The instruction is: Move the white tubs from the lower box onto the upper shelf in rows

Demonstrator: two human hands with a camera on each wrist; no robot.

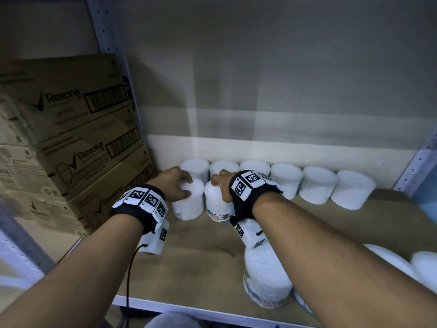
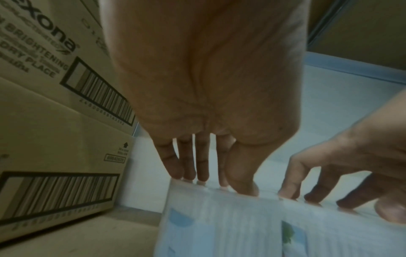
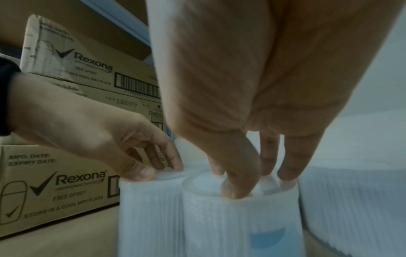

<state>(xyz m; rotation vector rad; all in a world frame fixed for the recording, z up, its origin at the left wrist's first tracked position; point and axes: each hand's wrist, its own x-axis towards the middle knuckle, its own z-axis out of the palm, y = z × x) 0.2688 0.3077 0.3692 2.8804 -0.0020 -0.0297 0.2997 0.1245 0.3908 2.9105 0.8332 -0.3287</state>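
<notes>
Two white cotton-bud tubs stand side by side on the brown shelf board [image 1: 201, 256], just in front of a back row of several white tubs [image 1: 316, 185]. My left hand [image 1: 188, 185] grips the left tub [image 1: 189, 207] from above, fingertips [image 2: 189, 175] on its lid rim. My right hand [image 1: 220, 190] grips the right tub [image 1: 216, 204] the same way, thumb and fingers [image 3: 287, 167] curled over the lid. In the right wrist view the two tubs, left [image 3: 149, 217] and right [image 3: 230, 222], touch each other. The lower box is out of sight.
Stacked Rexona cardboard boxes [image 1: 71, 138] fill the shelf's left side, close to the left tub. Another tub [image 1: 264, 280] stands near the front edge under my right forearm, with more tubs [image 1: 423, 266] at the right. A metal upright [image 1: 416, 162] bounds the right.
</notes>
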